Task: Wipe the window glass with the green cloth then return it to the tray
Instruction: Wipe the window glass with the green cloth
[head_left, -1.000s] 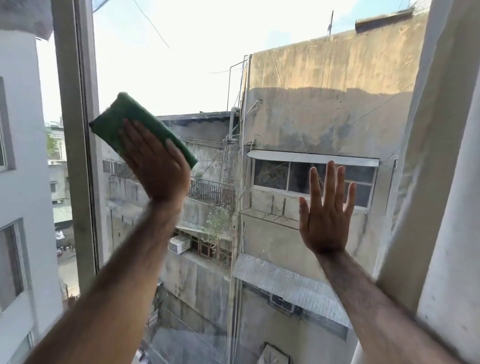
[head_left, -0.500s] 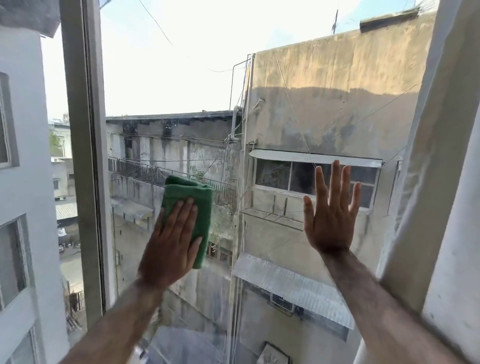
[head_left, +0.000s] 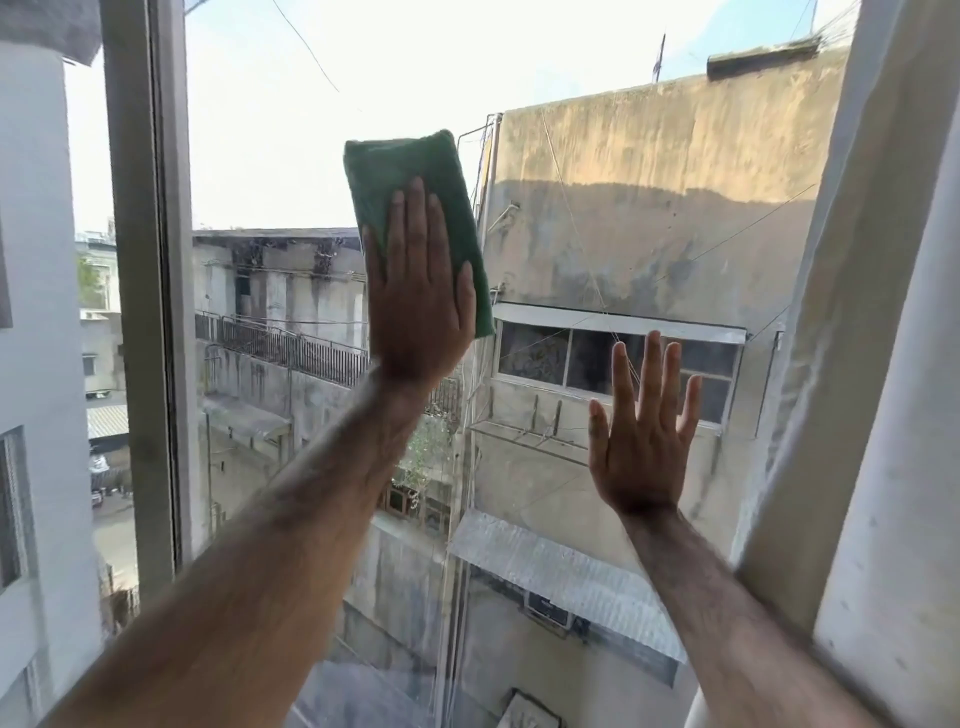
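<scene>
A folded green cloth lies flat against the window glass, upper middle of the pane. My left hand presses on its lower part with the fingers laid flat and together, pointing up. My right hand rests flat on the glass to the lower right, fingers spread, holding nothing. The tray is not in view.
A grey vertical window frame bounds the pane on the left. A pale wall or window reveal rises along the right edge. Through the glass I see concrete buildings, a railing and a street far below.
My left hand has swept the green cloth from the upper left, down to the lower middle, then up and right to the upper middle of the pane. The right hand has stayed on the glass.
</scene>
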